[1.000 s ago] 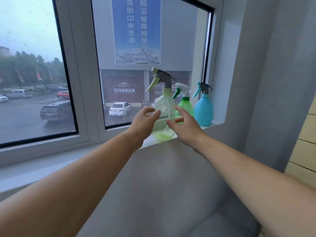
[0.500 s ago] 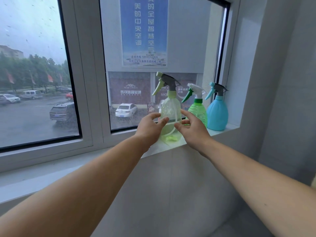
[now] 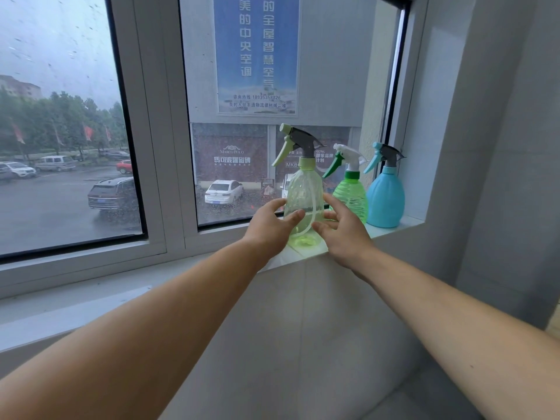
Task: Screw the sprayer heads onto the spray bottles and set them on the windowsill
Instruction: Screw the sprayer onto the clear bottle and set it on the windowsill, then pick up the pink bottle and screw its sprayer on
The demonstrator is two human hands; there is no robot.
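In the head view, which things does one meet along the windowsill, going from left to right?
Left hand → pale yellow-green bottle → right hand → green bottle → blue bottle, all on or at the windowsill.

The white windowsill carries three upright spray bottles in a row along the glass, each with its sprayer head on: a pale yellow-green bottle at the left, a green bottle just beside it, and a blue bottle nearest the right wall.
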